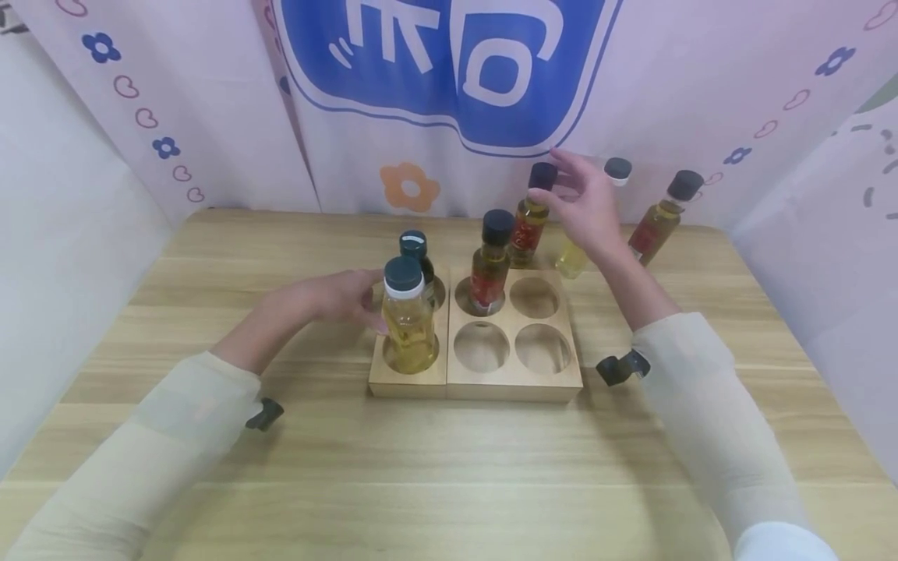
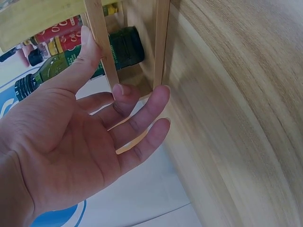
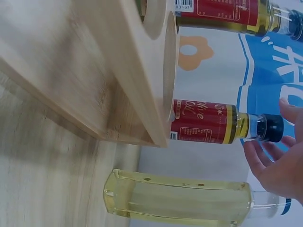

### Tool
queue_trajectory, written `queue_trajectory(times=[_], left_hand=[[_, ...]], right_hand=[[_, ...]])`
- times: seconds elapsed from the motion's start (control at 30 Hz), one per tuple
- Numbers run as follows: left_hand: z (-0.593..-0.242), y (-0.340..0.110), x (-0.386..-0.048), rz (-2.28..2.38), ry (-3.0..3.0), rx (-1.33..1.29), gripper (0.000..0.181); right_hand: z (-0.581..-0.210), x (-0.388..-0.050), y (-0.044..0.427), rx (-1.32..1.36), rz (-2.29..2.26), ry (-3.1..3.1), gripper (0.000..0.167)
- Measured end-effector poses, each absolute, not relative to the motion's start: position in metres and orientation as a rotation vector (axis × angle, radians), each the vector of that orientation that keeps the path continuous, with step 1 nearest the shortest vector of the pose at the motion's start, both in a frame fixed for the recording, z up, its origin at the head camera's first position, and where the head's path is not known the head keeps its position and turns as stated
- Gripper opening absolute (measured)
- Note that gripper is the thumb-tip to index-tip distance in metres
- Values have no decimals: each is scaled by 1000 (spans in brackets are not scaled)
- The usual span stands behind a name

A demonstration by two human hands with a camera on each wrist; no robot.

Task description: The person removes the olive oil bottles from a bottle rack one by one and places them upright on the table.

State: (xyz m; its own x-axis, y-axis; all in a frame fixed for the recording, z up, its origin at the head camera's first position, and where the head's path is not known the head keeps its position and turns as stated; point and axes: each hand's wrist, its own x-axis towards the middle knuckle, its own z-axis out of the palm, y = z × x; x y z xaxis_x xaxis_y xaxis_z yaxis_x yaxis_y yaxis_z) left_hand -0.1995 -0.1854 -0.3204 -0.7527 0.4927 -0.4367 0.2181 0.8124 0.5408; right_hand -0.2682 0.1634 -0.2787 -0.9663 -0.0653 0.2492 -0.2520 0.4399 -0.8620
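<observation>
My right hand [image 1: 582, 202] is at the black cap of an olive oil bottle [image 1: 528, 234] with a red label, standing behind the wooden bottle rack [image 1: 515, 382]. In the right wrist view, thumb and loosely bent fingers lie around the cap [image 3: 272, 127]; firm contact cannot be made out. My left hand [image 1: 344, 300] is beside the rack's left side, fingers apart and holding nothing. Nearest it, a clear bottle of yellow oil [image 1: 410, 331] sits in the front left hole. Behind that stands a dark green bottle [image 2: 125, 47]. Another red-labelled bottle [image 1: 489, 273] occupies a back hole.
Behind the rack on the right stand a tall bottle of pale oil [image 3: 180, 196] and a further red-labelled bottle [image 1: 655, 226]. A printed curtain [image 1: 231, 140] hangs along the far edge of the wooden table [image 1: 393, 475].
</observation>
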Motion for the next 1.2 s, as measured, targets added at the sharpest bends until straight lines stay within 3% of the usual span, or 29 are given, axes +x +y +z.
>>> queue_trajectory(times=[0.63,1.2], left_hand=[[-321,-185,-201,607,2410,537,106],[-320,-185,-200,629,2375,530,105]], right_hand=[[-256,-232,170,328,1478,-2419,73],[-248,-204,166,487,1638,-2328,49]])
